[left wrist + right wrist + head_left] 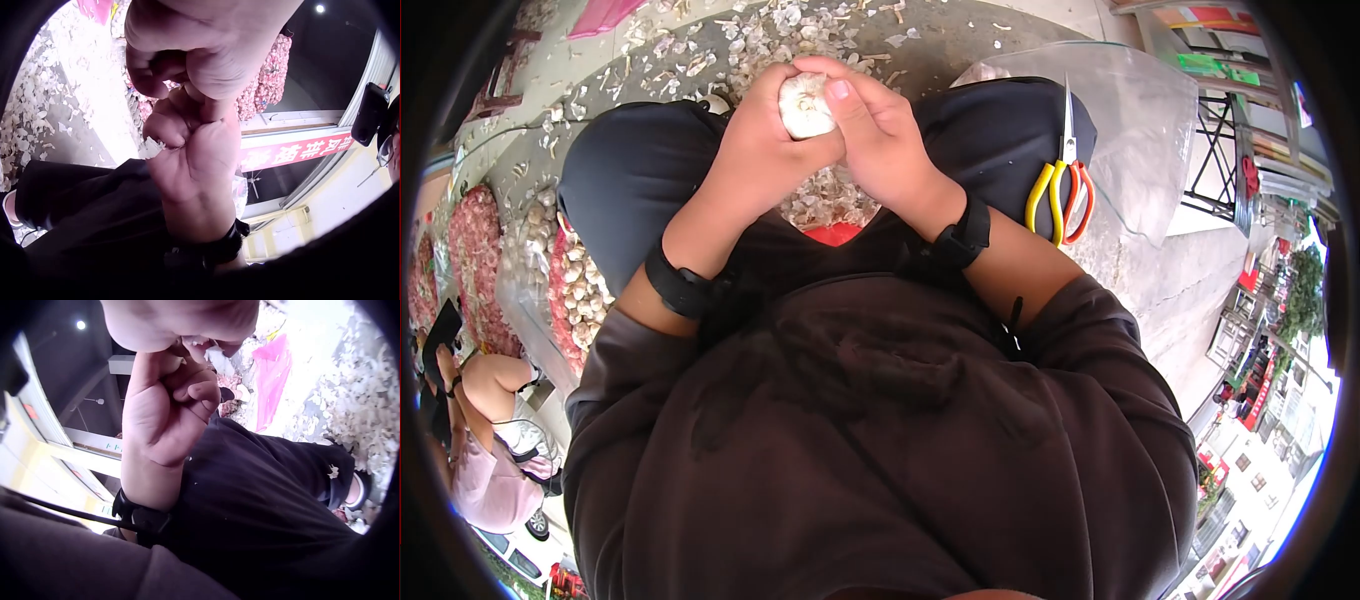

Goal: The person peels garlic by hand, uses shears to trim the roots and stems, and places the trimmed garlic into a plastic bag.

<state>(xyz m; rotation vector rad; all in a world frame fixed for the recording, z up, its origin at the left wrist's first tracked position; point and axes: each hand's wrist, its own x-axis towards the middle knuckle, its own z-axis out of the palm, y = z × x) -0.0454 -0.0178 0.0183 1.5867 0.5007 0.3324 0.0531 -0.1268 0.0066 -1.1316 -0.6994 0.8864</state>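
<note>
A whitish garlic bulb (807, 106) is held between both hands above the lap. The left hand (765, 150) curls round its left side, and the right hand (885, 135) grips the other side with the thumb on its front. In the left wrist view, the left hand (212, 47) is above the right hand (194, 147), with a flake of skin (152, 149) by the right hand. The right wrist view has the right hand (181, 322) above the left hand (169, 412), and a piece of papery skin (219, 360) hangs by the fingers. The bulb is mostly hidden in both wrist views.
Scissors (1067, 185) with yellow and orange handles lie on the right thigh, near a clear plastic sheet (1140, 130). Garlic skins (775, 40) litter the ground. Garlic bulbs (583, 300) and red net sacks (475, 250) are at the left, near a seated person (490, 470).
</note>
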